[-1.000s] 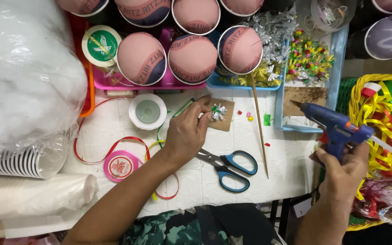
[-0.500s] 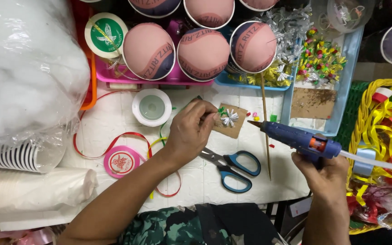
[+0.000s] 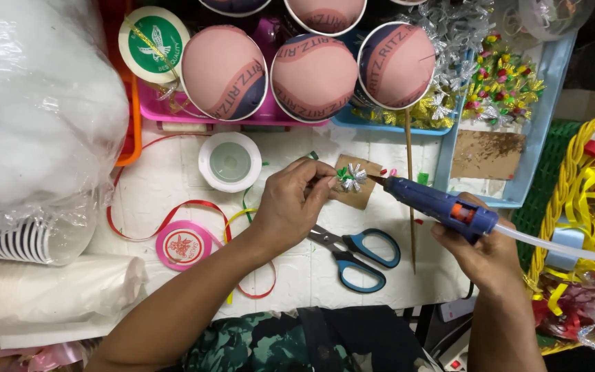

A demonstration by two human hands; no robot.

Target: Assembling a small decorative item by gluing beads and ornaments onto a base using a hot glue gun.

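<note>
My left hand (image 3: 290,203) pinches a small silver foil bow with a green bit (image 3: 350,178) against a brown cardboard piece (image 3: 359,194) on the white table. My right hand (image 3: 485,251) grips a blue glue gun (image 3: 442,204) with an orange trigger part; its nozzle tip touches or nearly touches the bow from the right. A white cord runs off the gun to the right.
Blue-handled scissors (image 3: 352,255) lie just below the hands, a wooden stick (image 3: 411,193) beside them. A pink ribbon spool (image 3: 182,246), a white tape roll (image 3: 229,162), pink-topped cups (image 3: 315,76) in trays, a blue tray of foil bows (image 3: 500,86), a stuffing bag (image 3: 36,103) and a yellow basket (image 3: 580,200) surround the spot.
My right hand swung the glue gun from the right side leftward and down until its nozzle reached the bow. My left hand kept holding the bow on the cardboard.
</note>
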